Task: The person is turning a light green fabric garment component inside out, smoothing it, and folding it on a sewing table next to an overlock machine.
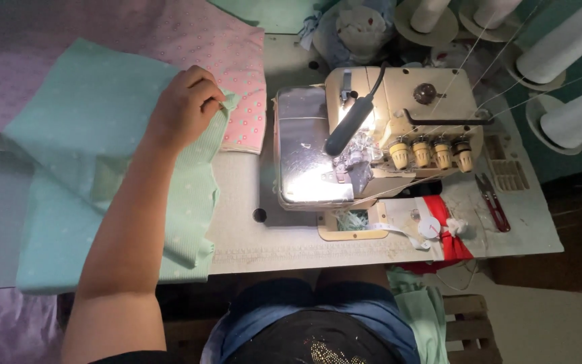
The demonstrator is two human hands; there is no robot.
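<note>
Head view: left hand (186, 108) pinches the corner of the mint cloth (95, 168), which lies on the worktop (250, 243) left of the overlock machine (378, 141). Right hand is out of sight. Keeping the edges aligned would help. Red tag (449, 229) sits beside the snips (493, 201).

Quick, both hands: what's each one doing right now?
Left hand: closed, pinching the edge of the mint green fabric on the sewing table.
Right hand: not in view.

mint green dotted fabric (95, 114), pink fabric with small rings (237, 54), cream sewing machine (399, 108)
</note>
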